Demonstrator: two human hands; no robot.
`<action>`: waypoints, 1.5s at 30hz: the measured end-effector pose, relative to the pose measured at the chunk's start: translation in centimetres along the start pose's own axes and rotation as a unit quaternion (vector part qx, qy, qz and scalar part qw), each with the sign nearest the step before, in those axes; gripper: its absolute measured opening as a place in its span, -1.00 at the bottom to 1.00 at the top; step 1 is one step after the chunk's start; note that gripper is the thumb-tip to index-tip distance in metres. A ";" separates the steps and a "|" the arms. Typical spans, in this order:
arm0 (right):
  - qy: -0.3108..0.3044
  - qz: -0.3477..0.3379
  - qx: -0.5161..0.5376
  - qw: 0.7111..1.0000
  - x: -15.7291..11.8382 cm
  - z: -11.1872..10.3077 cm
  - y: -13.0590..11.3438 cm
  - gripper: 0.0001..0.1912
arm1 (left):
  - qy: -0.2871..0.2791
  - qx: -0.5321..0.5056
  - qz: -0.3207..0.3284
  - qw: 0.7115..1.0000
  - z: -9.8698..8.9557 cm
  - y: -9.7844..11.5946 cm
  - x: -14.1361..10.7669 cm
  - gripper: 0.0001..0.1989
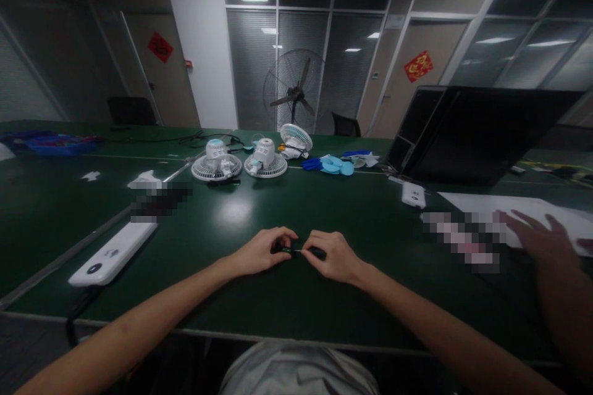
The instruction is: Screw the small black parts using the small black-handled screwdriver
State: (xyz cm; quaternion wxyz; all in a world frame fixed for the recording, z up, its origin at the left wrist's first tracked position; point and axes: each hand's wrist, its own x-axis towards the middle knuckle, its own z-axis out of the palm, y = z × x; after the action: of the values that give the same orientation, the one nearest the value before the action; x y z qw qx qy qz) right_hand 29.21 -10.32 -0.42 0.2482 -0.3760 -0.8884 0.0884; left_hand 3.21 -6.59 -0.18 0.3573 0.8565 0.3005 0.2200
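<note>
Near the front of the green table [259, 302], my left hand [266, 250] has its fingers curled around a small dark object [287, 250], too small to name. Close beside it, my right hand [331, 254] is closed on a dark-handled tool with a thin metal shaft [299, 250]. The shaft points left, toward the dark object. Whether the tip touches it is too small to tell. Both hands are low over the table, their fingertips a short distance apart.
Small white fans [265, 159] lie at the back centre, with blue items [337, 165] beside them. A white power bank [115, 254] is at left. Right are a black monitor [477, 136], a white box [413, 195], paper [491, 203] and another person's hand [540, 237].
</note>
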 end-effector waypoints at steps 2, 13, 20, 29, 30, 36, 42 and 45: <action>0.004 -0.007 -0.010 1.000 0.1 0.1 -0.1 -0.90 | 0.001 -0.002 0.004 1.000 0.1 -0.1 0.0 -0.61; 0.065 0.016 0.020 0.998 1.2 1.1 -0.8 -0.87 | 0.004 0.007 0.021 1.000 0.3 0.1 -0.1 -0.57; 0.073 0.037 0.050 0.995 -0.1 0.4 0.7 -0.86 | -0.023 0.010 0.040 0.999 -1.1 -1.6 -1.9 -0.44; 0.074 0.052 0.070 0.993 -0.5 -0.1 1.5 -0.85 | 0.009 0.013 -0.041 0.999 -7.4 -6.8 -1.6 -0.66; 0.074 0.052 0.072 0.993 -0.5 -0.1 1.4 -0.86 | 0.021 0.000 -0.050 0.999 -7.5 -6.9 -1.5 -0.66; 0.069 0.059 0.066 0.994 -0.3 0.0 1.4 -0.87 | 0.054 -0.044 -0.028 0.997 -4.8 -5.2 -0.9 -0.71; 0.067 0.061 0.065 0.994 -0.4 0.1 1.5 -0.86 | 0.032 0.025 0.010 0.999 -3.3 -3.6 -0.6 -0.73; 0.065 0.060 0.064 0.994 -0.5 0.2 1.5 -0.86 | 0.049 0.073 0.034 0.996 -3.2 -1.9 -1.5 -0.65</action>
State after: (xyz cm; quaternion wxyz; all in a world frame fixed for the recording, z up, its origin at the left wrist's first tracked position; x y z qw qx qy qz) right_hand 30.34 -9.58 -1.23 0.3231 -0.4170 -0.8388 0.1349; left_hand -0.46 -5.03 0.20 0.2714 0.8780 0.3039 0.2512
